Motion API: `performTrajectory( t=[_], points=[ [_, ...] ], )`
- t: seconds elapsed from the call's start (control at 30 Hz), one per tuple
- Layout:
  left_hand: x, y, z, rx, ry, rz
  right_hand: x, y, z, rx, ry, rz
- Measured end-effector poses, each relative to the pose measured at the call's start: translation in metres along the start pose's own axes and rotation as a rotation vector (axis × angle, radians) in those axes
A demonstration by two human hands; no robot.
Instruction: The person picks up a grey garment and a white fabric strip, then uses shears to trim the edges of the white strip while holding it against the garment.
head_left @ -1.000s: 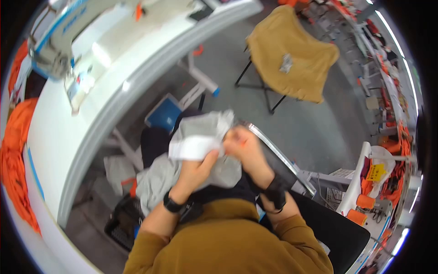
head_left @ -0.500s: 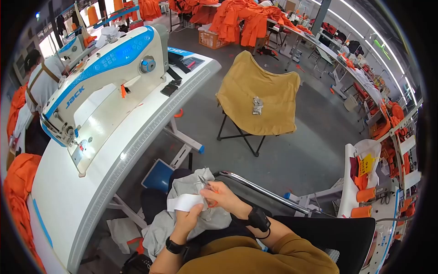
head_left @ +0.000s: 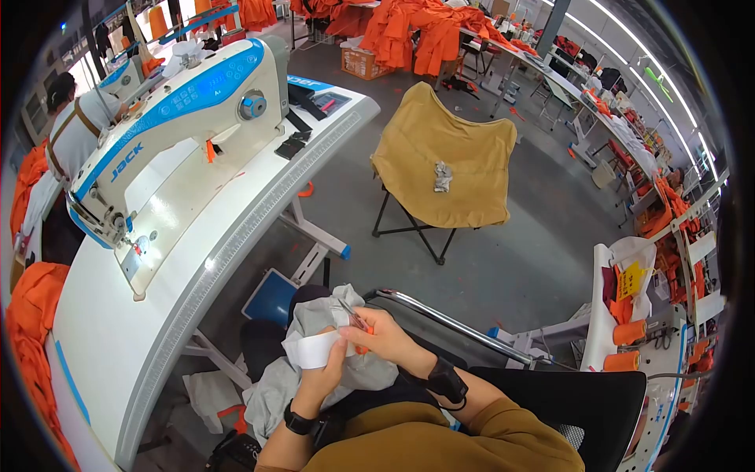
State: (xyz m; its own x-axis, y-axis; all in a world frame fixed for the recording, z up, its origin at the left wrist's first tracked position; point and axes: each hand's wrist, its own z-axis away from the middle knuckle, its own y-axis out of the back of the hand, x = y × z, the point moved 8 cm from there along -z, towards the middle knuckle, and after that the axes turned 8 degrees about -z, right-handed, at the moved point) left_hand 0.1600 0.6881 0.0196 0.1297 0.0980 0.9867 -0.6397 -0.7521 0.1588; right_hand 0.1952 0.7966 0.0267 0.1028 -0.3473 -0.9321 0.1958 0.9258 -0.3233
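Note:
On my lap lies light grey cloth (head_left: pixel 271 396), bunched up under both hands. My left hand (head_left: pixel 321 379) is closed on a white strip (head_left: pixel 313 352), with the thumb pressed on its right end. Close beside it, my right hand (head_left: pixel 385 338) grips a pair of scissors (head_left: pixel 363 322) whose orange handle shows under the fingers. The blades point up and left over the cloth.
A sewing machine (head_left: pixel 177 102) stands on a white table (head_left: pixel 189 315) at left. Ahead is a tan folding chair (head_left: pixel 440 149) with a small grey bundle on it. Orange thread spools (head_left: pixel 629 333) stand at right. A person (head_left: pixel 79 126) works at far left.
The white strip has tilted and spreads lower and flatter in front of my left hand. My right hand has shifted slightly up and right with the scissors.

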Motion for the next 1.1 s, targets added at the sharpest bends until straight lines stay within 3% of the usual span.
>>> performTrajectory(
  t=[0.07,0.17,0.23,0.3,0.37,0.4,0.47,0.5,0.57,0.6,0.63,0.7,0.73,0.77,0.83,0.87,1.1],
  points=[
    [0.0,-0.002,0.002,-0.013,0.01,-0.034,-0.005,-0.003,0.0,-0.059,0.026,0.182],
    [-0.001,-0.003,0.004,-0.008,0.048,-0.004,-0.009,-0.004,0.001,-0.052,0.035,0.142],
    [-0.008,0.0,0.011,0.072,0.151,0.095,-0.01,0.0,0.001,0.008,0.151,0.126],
    [0.001,0.002,0.011,0.148,0.089,0.115,-0.023,-0.001,0.007,0.046,0.173,0.32],
    [-0.009,-0.001,0.018,0.115,0.287,0.184,-0.054,-0.017,0.019,0.08,0.636,0.779],
    [-0.018,-0.001,0.021,0.134,0.338,0.172,-0.052,-0.021,0.023,0.062,0.738,0.83],
    [0.015,0.003,0.017,0.187,-0.223,-0.04,-0.05,-0.022,0.024,0.073,0.907,0.9],
    [0.016,0.005,0.02,0.192,-0.209,-0.042,-0.049,-0.024,0.025,0.065,0.897,0.893],
    [0.009,0.005,0.024,0.159,-0.051,0.057,-0.04,-0.008,0.014,0.138,0.536,0.635],
    [0.003,0.004,0.023,0.172,-0.004,0.113,-0.038,-0.008,0.012,0.11,0.505,0.608],
    [0.003,0.005,0.022,0.178,0.001,0.112,-0.04,-0.008,0.012,0.103,0.501,0.606],
    [0.001,0.008,0.02,0.186,0.049,0.187,-0.02,0.004,0.004,0.104,0.147,0.155],
    [0.001,0.011,0.019,0.192,0.055,0.188,-0.022,-0.001,0.009,0.067,0.096,0.034],
    [0.001,0.012,0.017,0.179,0.052,0.187,-0.023,0.0,0.016,0.061,0.087,0.033],
    [0.003,0.013,0.017,0.171,0.052,0.185,-0.01,-0.003,0.03,0.003,-0.116,-0.094],
    [0.002,0.014,0.018,0.185,0.08,0.195,-0.01,-0.008,0.035,-0.003,-0.148,0.034],
    [0.004,0.011,0.016,0.156,0.022,0.115,0.013,-0.016,0.046,-0.063,-0.249,-0.011]
  ],
)
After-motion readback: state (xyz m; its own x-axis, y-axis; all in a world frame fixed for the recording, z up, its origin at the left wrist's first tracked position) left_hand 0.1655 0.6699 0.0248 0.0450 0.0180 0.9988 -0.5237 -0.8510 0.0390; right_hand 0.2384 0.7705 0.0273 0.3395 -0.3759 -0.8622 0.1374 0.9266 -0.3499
